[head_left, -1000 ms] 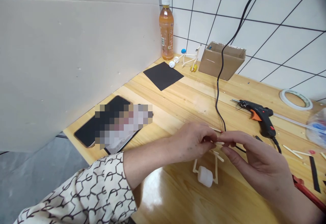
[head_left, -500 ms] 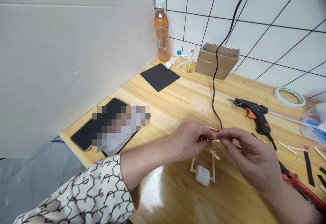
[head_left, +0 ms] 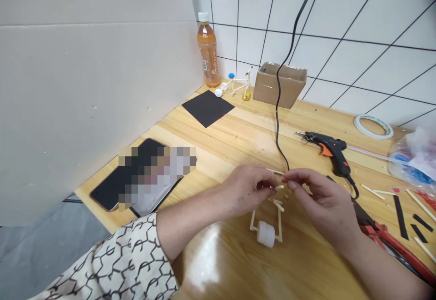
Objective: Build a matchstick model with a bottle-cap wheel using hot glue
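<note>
My left hand (head_left: 245,190) and my right hand (head_left: 322,197) meet above the wooden tabletop (head_left: 218,141), their fingertips pinching a thin wooden stick (head_left: 275,172). A second short stick end (head_left: 279,187) shows between my fingers, and part of the pinch is hidden. Just below my hands lies a small stick frame (head_left: 279,218) with a white roller (head_left: 265,234). A similar stick model with white and blue round parts (head_left: 236,84) stands far back.
Behind my hands run a black cable (head_left: 277,127) and a black hot glue gun (head_left: 329,150). Further off are a cardboard box (head_left: 279,85), an orange drink bottle (head_left: 207,50), a black sheet (head_left: 207,107), a pixelated phone (head_left: 136,177), a tape roll (head_left: 373,126) and red-handled pliers (head_left: 391,245).
The whole scene has shifted left and up in the view as my head moved. My hands stay together on the stick, with the frame and roller still lying below them.
</note>
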{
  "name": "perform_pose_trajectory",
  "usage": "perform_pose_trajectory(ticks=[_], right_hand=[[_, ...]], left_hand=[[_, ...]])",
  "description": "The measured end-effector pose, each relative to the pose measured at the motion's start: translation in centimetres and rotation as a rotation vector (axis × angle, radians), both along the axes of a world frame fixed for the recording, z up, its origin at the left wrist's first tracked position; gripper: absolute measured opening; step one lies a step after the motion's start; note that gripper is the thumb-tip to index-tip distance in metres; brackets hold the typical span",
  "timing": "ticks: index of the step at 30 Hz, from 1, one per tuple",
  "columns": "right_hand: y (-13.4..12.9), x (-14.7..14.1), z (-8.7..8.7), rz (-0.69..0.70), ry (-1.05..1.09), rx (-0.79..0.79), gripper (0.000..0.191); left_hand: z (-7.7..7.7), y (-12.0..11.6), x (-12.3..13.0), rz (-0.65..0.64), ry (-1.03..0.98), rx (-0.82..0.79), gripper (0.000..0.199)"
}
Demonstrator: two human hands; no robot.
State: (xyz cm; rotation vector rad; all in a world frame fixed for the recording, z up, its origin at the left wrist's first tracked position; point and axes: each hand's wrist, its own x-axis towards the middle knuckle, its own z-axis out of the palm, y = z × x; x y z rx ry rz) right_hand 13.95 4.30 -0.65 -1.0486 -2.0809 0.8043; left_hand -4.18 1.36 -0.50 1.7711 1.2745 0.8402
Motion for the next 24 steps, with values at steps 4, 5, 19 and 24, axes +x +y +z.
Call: perform_pose_trajectory(ticks=[4, 5, 19, 24], right_hand=[[0.10, -0.09, -0.08, -0.024, 0.052, -0.062, 0.009], [0.06, -0.13, -0.03, -0.026, 0.048, -0.050, 0.009], [-0.46, -0.29, -0.01, 0.040, 0.034, 0.272, 0.017], [-0.41, -0.17, -0.29, 0.055, 0.038, 0.298, 0.020]], left_hand=[[0.05, 0.00, 0.10, 0.008, 0.004, -0.018, 0.008], [0.06, -0.02, 0.13, 0.008, 0.005, -0.023, 0.008], [-0.09, -0.24, 0.20, 0.038, 0.047, 0.020, 0.008], [-0.21, -0.22, 0.15, 0.019, 0.060, 0.037, 0.008]])
